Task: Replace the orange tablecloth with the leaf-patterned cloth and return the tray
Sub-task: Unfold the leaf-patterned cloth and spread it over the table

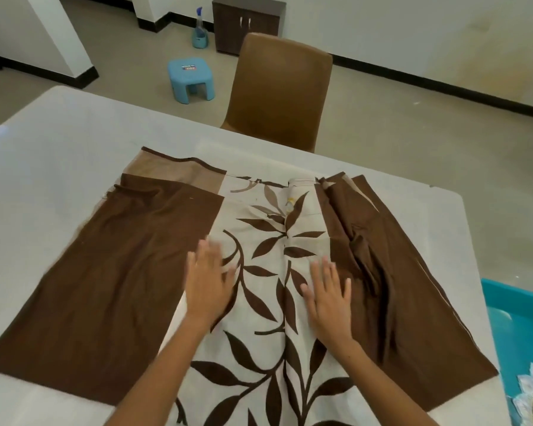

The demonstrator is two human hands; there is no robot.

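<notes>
Both flat, empty hands, left [208, 284] and right [330, 298], press the cloth [259, 302]; its bunched right fold could crease near the counter [59, 142] edge.

Pretty even, soft indoor light, no harsh shadows anywhere. The left hand [208, 284] is smeared with motion blur, the right hand [328, 298] less so. Wide-angle lens bends the table [59, 142] edges, and the far floor looks soft.
</notes>
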